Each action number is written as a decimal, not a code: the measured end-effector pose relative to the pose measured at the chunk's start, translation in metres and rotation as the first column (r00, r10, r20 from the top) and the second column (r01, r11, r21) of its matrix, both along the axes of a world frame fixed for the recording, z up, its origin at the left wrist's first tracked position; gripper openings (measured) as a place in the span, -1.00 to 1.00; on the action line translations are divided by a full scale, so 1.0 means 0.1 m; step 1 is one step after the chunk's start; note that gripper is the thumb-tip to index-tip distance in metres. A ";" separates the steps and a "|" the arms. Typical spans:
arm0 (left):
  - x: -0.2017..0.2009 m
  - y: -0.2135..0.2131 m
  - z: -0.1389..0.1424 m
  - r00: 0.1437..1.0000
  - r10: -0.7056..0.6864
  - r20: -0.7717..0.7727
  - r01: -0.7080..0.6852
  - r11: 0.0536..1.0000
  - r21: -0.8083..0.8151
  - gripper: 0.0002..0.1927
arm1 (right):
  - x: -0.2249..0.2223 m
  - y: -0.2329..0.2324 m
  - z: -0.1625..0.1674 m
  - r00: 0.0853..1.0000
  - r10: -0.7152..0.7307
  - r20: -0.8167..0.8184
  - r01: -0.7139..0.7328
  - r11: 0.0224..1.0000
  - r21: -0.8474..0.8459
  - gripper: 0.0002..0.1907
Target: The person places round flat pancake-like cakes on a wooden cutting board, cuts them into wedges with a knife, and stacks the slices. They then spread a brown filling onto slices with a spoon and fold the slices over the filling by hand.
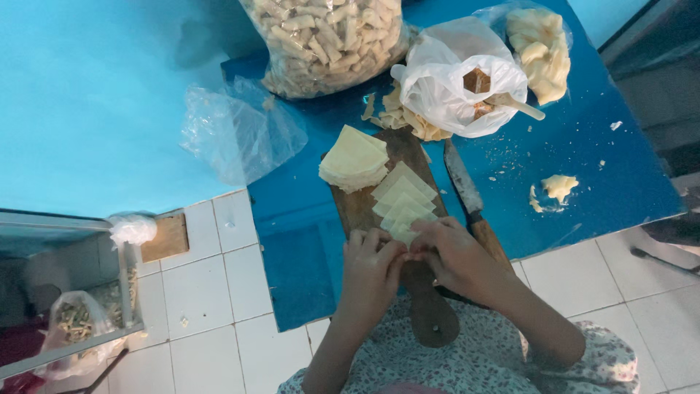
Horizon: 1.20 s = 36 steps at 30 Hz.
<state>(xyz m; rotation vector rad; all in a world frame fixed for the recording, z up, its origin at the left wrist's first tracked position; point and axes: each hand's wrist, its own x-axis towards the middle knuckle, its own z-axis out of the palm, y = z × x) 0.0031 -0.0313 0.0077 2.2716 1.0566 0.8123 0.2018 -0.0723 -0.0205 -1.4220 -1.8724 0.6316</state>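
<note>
Both hands, left hand [372,273] and right hand [452,255], met over the wooden board [364,211], fingers pinched narrowly on a pale dough square [402,235]. A clear bag of rolled pieces [324,40] and a white bag [452,80] sat at the blue table's [583,153] far edge.

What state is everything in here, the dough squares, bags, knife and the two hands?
Left hand: fingers pinched on the nearest pale dough square.
Right hand: pinching the same square.
Row of pale square dough sheets: laid overlapping along the wooden board.
Stack of pale dough squares: piled, untouched.
Wooden-handled knife: lying flat on the blue table.
White plastic bag: open, a stick poking out.
Big clear bag of rolled pieces: full.
Empty clear plastic bag: crumpled.
</note>
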 end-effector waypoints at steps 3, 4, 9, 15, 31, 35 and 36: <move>0.01 0.01 0.00 1.000 0.029 -0.010 -0.029 0.999 0.017 -0.91 | 0.02 0.00 0.00 0.997 -0.023 0.080 0.035 0.988 -0.152 -0.51; 0.01 0.01 -0.01 0.999 0.036 -0.019 -0.035 0.999 0.013 -0.92 | 0.02 -0.01 0.00 0.995 -0.010 0.102 0.017 0.998 -0.063 -0.52; 0.04 0.05 -0.06 0.998 0.060 -0.014 -0.059 0.997 0.039 -0.92 | 0.00 -0.07 -0.01 0.967 -0.011 0.254 -0.062 0.958 0.278 -0.54; 0.02 0.04 -0.06 0.998 0.062 0.008 -0.062 0.996 0.059 -0.89 | -0.01 -0.05 -0.03 0.964 -0.008 0.265 -0.076 0.949 0.306 -0.51; -0.04 0.02 -0.04 0.999 0.036 -0.025 -0.034 0.996 0.087 -0.81 | -0.07 -0.04 -0.04 0.939 -0.093 0.332 -0.037 0.931 0.364 -0.51; -0.01 0.02 -0.08 0.997 0.072 0.008 -0.073 0.990 0.123 -0.84 | -0.09 -0.19 -0.09 0.930 -0.138 0.340 0.007 0.933 0.359 -0.57; -0.01 0.02 -0.09 0.997 0.076 0.003 -0.075 0.989 0.126 -0.83 | -0.09 -0.22 -0.09 0.931 -0.139 0.336 0.019 0.941 0.339 -0.58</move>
